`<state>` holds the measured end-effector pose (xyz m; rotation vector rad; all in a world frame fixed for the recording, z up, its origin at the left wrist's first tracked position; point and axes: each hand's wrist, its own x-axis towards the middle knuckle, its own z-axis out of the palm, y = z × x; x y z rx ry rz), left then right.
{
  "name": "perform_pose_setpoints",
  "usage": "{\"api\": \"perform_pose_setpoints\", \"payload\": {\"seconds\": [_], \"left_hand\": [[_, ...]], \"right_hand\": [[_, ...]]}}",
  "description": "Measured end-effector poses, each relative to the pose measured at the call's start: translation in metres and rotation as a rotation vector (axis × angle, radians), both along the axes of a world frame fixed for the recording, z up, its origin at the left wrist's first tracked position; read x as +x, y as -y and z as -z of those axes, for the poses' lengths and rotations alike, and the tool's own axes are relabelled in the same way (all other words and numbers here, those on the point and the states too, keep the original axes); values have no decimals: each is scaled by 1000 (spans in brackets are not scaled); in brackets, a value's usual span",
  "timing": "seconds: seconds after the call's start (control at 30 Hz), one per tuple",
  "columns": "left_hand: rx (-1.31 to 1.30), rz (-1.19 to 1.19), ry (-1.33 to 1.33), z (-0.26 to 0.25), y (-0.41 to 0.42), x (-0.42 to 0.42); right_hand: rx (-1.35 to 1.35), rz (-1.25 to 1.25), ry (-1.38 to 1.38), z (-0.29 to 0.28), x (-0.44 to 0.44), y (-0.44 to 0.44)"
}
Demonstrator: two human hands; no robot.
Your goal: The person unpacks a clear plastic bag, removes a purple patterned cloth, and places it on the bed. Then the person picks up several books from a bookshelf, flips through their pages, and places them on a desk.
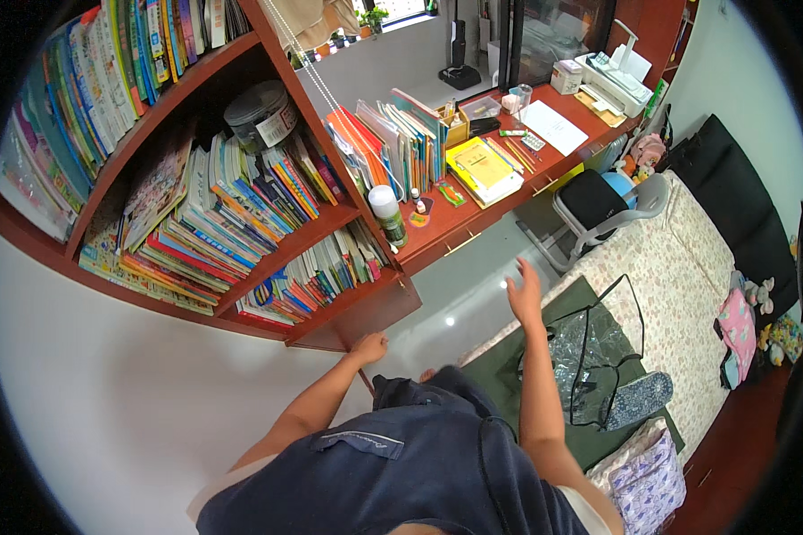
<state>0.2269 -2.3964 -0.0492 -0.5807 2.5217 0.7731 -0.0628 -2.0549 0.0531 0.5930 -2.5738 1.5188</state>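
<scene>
My left hand (369,348), loosely curled, is low beside the open door (368,311) under the bookshelf; whether it touches the door or holds anything, I cannot tell. My right hand (524,291) is raised over the floor by the bed with its fingers apart and nothing in it. Right of that forearm, a clear plastic bag with black trim (569,354) lies on a dark green mat (502,381) on the bed. A dark patterned oblong item (639,400) rests at the bag's lower edge, and folded purple-patterned fabric (649,478) lies close by.
A bookshelf (268,257) full of books stands at the left. The red-brown desk (435,231) ahead bears books, papers, a spray can (388,215) and a printer (613,83). A grey chair with a black seat (589,204) stands between desk and bed (682,267).
</scene>
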Motion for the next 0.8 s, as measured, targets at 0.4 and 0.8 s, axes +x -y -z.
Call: {"api": "perform_pose_setpoints", "payload": {"seconds": [0.4,0.8], "left_hand": [[239,66,-646,-133,-45,-173],[-651,130,-945,-269,23,-548]], "right_hand": [[-53,-118,108,-64,-198,207],[-119,-417,304,-28,-321,245]]}}
